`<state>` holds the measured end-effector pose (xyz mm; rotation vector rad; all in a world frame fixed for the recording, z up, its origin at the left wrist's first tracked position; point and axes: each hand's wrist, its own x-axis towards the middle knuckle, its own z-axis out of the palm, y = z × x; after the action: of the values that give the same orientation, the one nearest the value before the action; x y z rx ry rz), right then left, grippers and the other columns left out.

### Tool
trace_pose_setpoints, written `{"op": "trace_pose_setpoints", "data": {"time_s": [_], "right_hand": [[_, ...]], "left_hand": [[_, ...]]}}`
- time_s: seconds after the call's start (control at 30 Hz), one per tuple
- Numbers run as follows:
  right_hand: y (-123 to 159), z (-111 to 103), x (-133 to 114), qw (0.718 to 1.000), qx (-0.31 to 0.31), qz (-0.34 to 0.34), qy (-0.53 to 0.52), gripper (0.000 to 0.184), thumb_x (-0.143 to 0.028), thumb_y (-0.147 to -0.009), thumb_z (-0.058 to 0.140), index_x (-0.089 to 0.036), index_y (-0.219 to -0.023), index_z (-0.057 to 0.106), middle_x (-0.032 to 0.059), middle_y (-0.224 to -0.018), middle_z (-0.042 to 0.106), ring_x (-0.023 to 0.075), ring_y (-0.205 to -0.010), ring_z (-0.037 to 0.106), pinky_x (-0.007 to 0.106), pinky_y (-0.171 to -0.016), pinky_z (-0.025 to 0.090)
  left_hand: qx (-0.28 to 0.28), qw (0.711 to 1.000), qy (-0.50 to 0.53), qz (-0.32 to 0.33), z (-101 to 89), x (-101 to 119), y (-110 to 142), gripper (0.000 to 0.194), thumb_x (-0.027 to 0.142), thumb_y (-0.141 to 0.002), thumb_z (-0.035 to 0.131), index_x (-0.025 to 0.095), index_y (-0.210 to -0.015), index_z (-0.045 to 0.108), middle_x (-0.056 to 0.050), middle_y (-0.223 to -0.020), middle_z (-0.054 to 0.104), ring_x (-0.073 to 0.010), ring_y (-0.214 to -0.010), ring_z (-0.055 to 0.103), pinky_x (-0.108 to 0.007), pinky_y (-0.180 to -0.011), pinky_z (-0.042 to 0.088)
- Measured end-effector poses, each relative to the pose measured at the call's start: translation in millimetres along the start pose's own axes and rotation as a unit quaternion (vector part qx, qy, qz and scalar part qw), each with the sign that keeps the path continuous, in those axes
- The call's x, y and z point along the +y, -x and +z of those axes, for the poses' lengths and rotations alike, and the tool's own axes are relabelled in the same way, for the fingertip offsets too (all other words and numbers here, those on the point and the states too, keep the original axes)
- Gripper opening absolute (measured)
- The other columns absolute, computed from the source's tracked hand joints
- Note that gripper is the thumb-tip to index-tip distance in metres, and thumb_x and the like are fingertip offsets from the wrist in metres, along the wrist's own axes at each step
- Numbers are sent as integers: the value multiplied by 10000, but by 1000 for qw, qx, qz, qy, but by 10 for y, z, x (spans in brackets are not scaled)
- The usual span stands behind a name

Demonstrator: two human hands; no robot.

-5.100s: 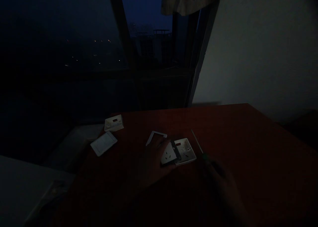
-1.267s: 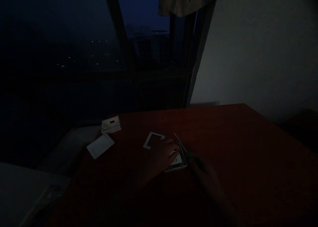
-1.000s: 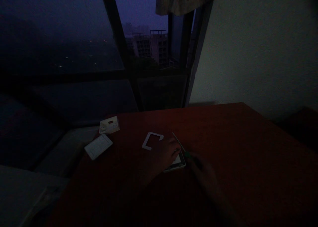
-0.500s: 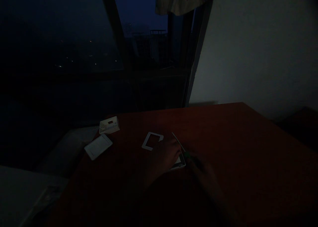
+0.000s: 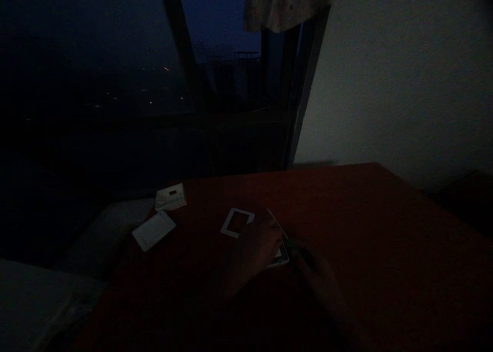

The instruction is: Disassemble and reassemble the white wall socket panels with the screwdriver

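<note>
In the dim light my right hand (image 5: 316, 272) is closed around the green handle of a screwdriver (image 5: 278, 223), whose thin shaft points up and to the left. My left hand (image 5: 260, 244) lies with bent fingers over a flat, pale-rimmed piece with a dark inside (image 5: 284, 258), covering most of it. The left fingertips are close to the screwdriver shaft; what they pinch, if anything, is hidden. Just beyond the left hand, a thin white square frame (image 5: 227, 230) lies flat, partly covered by that hand.
A white box (image 5: 171, 203) with a small square hole stands at the table's left far edge. A flat white plate (image 5: 154, 231) lies before it. The reddish-brown table (image 5: 365, 213) borders a dark window (image 5: 239, 80) and a pale wall (image 5: 404, 85).
The view has tilted a little, so everything sits slightly lower. Both hands and the screwdriver keep nearly the same place over the flat piece.
</note>
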<state>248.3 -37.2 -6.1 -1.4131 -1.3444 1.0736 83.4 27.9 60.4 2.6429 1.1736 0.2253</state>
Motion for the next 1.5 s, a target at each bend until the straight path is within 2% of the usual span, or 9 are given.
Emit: {"op": "trace_pose_setpoints", "data": {"time_s": [0.27,0.43,0.63,0.87,0.97,1.1,1.17,1.33,1.5], "right_hand": [[-7,9,34,1000,3,6,5,394,-534,-850,510,-222,-1030,671,72,-1009,721,245,-904,662,337,-796,514],[1,6,21,1000,-1,11,6,396,-527,-860,502,-228,-1069,658,62,-1053,714,240,-950,653,321,-821,499],[8,8,5,999,14,31,-9,372,-491,-861,522,-221,-1085,643,81,-1087,700,257,-979,646,361,-850,495],[36,-38,42,996,55,65,-32,396,-428,-781,624,-222,-1120,633,94,-1152,677,295,-1049,624,429,-907,481],[56,-134,23,996,56,68,-22,431,-392,-752,649,-216,-1145,628,91,-1185,664,299,-1079,615,438,-919,485],[58,-371,-192,993,70,38,81,419,-414,-800,597,-220,-1170,623,89,-1228,643,283,-1089,617,424,-920,499],[35,-528,-365,984,87,12,155,416,-428,-803,585,-213,-1156,627,93,-1149,681,283,-1011,655,432,-872,527],[-77,-884,-865,951,80,-98,281,354,-461,-802,590,-238,-1067,662,74,-1063,716,287,-948,681,426,-825,553],[-223,-988,-1244,919,78,-207,326,326,-476,-788,633,-258,-1030,633,49,-1014,721,270,-941,685,383,-793,565]], "left_hand": [[4,1000,18,-7,50,-15,17,82,181,-862,575,216,-916,627,-35,-1041,595,-207,-971,581,-322,-813,481],[24,999,32,-15,-6,-44,46,121,243,-865,613,223,-984,622,-37,-1074,596,-216,-1007,573,-330,-842,476],[93,992,41,-74,-32,-199,234,396,295,-847,645,249,-1222,523,-50,-1282,514,-256,-1158,498,-411,-977,416],[34,989,105,-96,191,-301,529,838,458,-727,744,271,-1421,315,-98,-1501,301,-320,-1346,317,-483,-1073,328],[18,985,128,-113,265,-298,567,899,477,-711,750,262,-1446,278,-113,-1511,284,-327,-1357,305,-484,-1084,313],[11,980,155,-127,264,-275,570,826,486,-741,717,267,-1429,315,-97,-1494,316,-322,-1345,328,-467,-1085,319],[12,979,163,-123,251,-269,572,818,483,-742,717,264,-1424,323,-92,-1487,325,-319,-1337,339,-461,-1083,326],[13,976,184,-119,253,-285,591,834,483,-723,733,259,-1420,333,-87,-1485,325,-320,-1330,346,-449,-1076,341],[4,972,197,-130,234,-277,583,822,494,-734,722,227,-1413,344,-97,-1495,307,-306,-1342,325,-436,-1091,313]]}}
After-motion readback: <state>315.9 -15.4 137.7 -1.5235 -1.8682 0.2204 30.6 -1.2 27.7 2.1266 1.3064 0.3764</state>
